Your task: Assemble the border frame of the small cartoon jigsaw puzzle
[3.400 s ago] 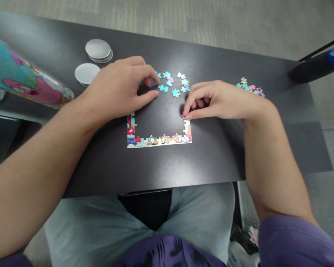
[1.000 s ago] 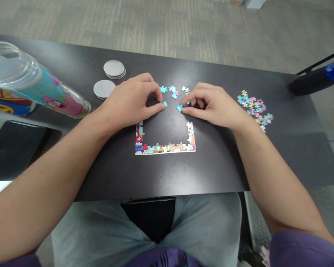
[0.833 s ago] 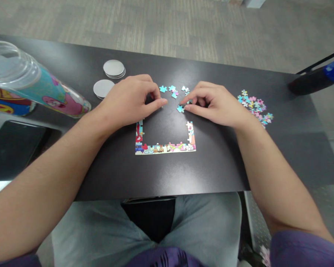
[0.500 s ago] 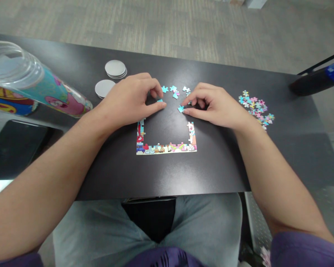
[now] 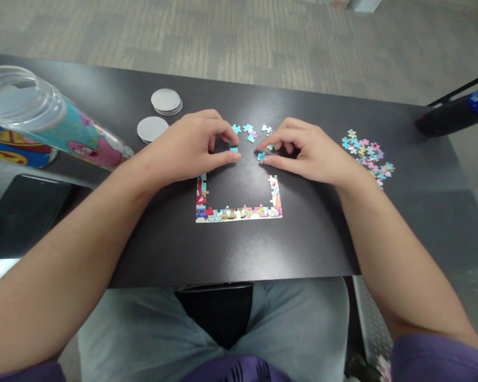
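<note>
Between the thumb and fingers of my left hand (image 5: 201,142) is a small blue puzzle piece (image 5: 233,149). My right hand (image 5: 302,146) has another blue piece (image 5: 261,157) at its thumb and fingertip, a short gap to the right of the first. Below both hands lies a joined puzzle border (image 5: 239,214), with a bottom edge and two sides; my left hand hides the top of its left side. Several loose blue and pink pieces (image 5: 248,129) lie just beyond and between my hands.
A heap of mixed pieces (image 5: 368,154) lies to the right. At the left are white discs (image 5: 165,100), a clear-topped cartoon tube (image 5: 83,127) and a dark flat device (image 5: 24,212). A black and blue object (image 5: 454,114) is at the far right of the dark table (image 5: 239,254).
My left hand has moved slightly right with its blue piece, closer to my right hand. The blue piece at my right fingertips has turned a little.
</note>
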Tool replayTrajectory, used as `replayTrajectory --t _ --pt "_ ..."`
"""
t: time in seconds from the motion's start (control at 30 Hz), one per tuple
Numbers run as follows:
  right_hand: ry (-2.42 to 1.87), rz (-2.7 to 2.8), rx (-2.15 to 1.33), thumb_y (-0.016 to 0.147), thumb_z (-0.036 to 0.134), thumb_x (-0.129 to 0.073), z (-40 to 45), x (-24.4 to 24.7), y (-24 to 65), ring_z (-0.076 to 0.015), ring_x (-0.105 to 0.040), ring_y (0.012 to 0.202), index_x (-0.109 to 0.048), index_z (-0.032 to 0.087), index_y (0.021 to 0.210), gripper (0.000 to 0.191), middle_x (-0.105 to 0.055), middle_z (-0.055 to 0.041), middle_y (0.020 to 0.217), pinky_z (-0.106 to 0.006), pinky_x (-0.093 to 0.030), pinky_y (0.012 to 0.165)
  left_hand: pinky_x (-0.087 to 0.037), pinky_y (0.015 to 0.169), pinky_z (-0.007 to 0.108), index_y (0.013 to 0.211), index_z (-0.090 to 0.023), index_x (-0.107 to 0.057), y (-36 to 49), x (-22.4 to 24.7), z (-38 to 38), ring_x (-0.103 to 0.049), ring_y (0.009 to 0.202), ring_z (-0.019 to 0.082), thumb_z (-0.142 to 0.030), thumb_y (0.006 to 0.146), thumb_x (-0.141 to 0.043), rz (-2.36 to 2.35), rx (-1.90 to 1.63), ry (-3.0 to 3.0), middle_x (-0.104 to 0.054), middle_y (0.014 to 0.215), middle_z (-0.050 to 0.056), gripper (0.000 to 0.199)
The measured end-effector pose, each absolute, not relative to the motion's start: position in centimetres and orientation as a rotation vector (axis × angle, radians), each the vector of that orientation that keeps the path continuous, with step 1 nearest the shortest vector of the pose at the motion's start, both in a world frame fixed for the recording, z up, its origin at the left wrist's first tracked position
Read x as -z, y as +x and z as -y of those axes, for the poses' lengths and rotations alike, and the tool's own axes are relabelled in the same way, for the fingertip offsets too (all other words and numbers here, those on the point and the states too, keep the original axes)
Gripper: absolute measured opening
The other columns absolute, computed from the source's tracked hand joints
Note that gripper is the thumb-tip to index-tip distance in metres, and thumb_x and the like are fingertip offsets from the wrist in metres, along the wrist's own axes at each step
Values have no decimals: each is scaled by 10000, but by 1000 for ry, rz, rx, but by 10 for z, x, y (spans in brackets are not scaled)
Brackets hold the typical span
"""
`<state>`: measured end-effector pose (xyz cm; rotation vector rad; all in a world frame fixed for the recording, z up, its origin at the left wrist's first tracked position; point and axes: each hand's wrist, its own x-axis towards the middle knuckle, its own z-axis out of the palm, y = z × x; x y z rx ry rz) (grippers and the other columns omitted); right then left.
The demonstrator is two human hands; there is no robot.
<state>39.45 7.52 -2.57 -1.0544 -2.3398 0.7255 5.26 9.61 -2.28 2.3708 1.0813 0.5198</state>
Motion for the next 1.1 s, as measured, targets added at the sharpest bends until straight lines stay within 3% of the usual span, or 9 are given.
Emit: replayTrajectory --t 0.13,0.27,0.43,0.73,0.93,1.1 --pt "-1118 2352 -752 1075 662 -1006 -75 25 393 -300 -624 888 -976 379 1217 318 -736 -66 1058 -480 -542 848 -647 1076 509 1342 -296 -988 51 18 -96 -753 993 263 -668 1240 -717 -1152 -522 2355 -910 1367 75 471" --pt "-1138 2345 -695 1048 712 -1024 -76 26 394 -315 -622 893 -955 368 1207 385 -715 -71 1018 -477 -543 832 -659 973 477 1284 -333 -1028 51 20 -96 -767 934 271 -579 1159 -757 -1084 -558 2405 -910 1309 86 386" --pt "-1161 2328 -643 1039 722 -1031 -77 24 398 -319 -638 902 -932 376 1212 399 -711 -62 991 -471 -547 843 -652 1015 441 1218 -414 -1038 51 23 -95 -852 1146 308 -503 1134 -795 -1056 -550 2513 -920 1270 44 272" --pt "-1131 2332 -668 1053 708 -1029 -81 23 403 -319 -679 891 -1012 389 1146 333 -768 -80 1022 -486 -544 820 -654 993 469 1293 -361 -1038 52 27 -95 -841 1110 316 -497 1161 -726 -1038 -495 2586 -913 1382 85 365" --pt "-1117 2344 -624 1062 665 -1032 -83 28 408 -318 -699 905 -1029 392 1242 326 -801 -89 1062 -487 -569 847 -681 1033 497 1412 -392 -996 43 19 -97 -809 1163 345 -495 1219 -738 -1235 -738 2480 -892 1317 94 338" --pt "-1194 2248 -507 1127 668 -948 -82 32 407 -314 -708 923 -1000 339 1406 435 -818 -98 1122 -493 -630 910 -683 1145 562 1533 -411 -969 42 30 -101 -804 1287 393 -458 1253 -681 -1235 -674 2555 -850 1428 118 405"
